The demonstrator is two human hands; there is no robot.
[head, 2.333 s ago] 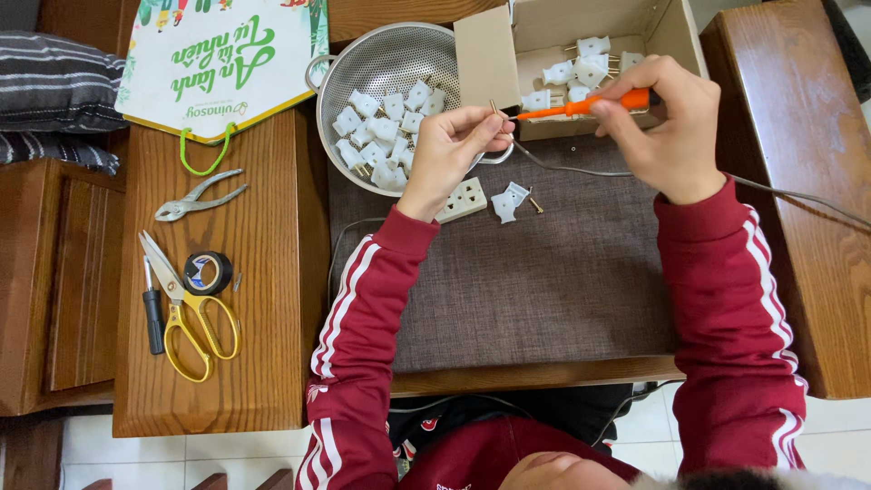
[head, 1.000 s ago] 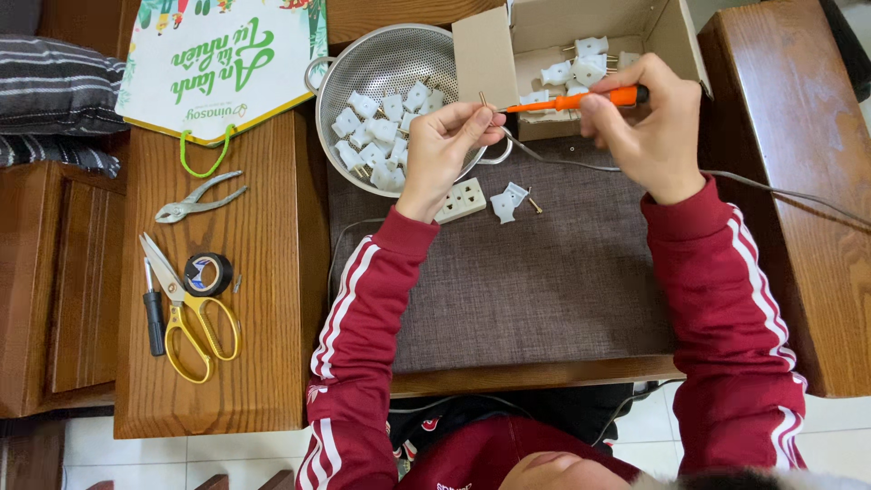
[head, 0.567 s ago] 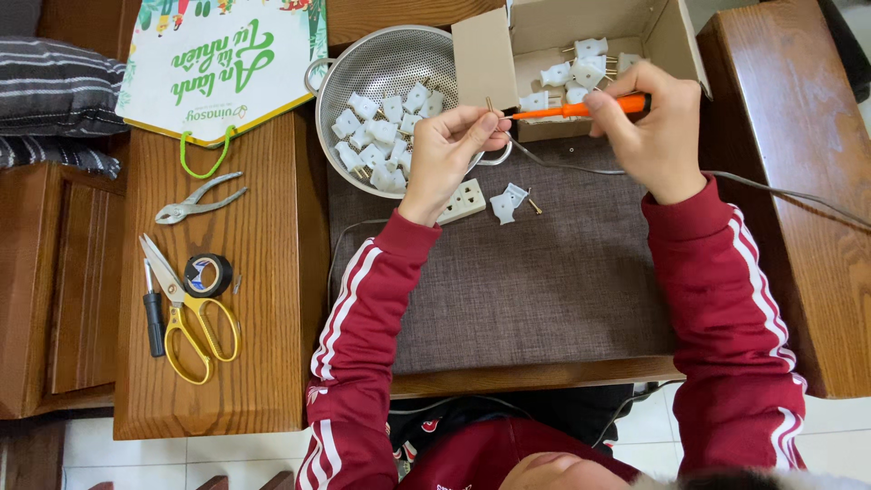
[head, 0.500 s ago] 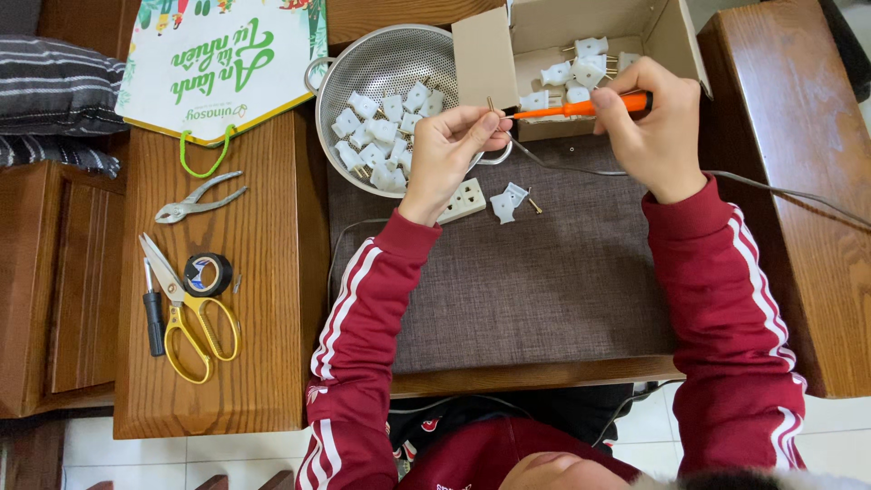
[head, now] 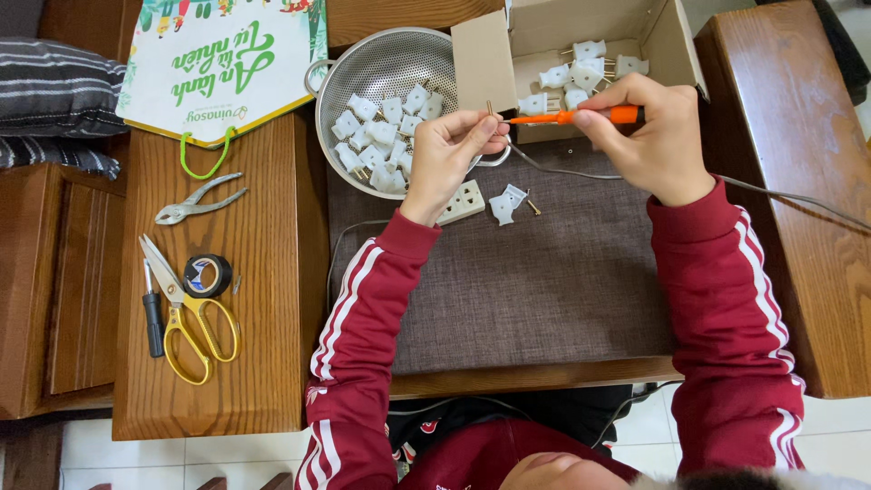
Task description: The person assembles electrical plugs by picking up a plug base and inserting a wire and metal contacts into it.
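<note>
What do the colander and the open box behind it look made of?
Colander: metal, likely stainless steel, judging by its silvery sheen and fine perforations. Box: plain brown cardboard, matte, with thin folded flaps.

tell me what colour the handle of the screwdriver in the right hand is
Orange: the screwdriver held in the right hand has an orange handle, seen in the head view.

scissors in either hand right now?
No: the yellow-handled scissors lie on the wooden table, while the right hand holds an orange screwdriver.
</note>
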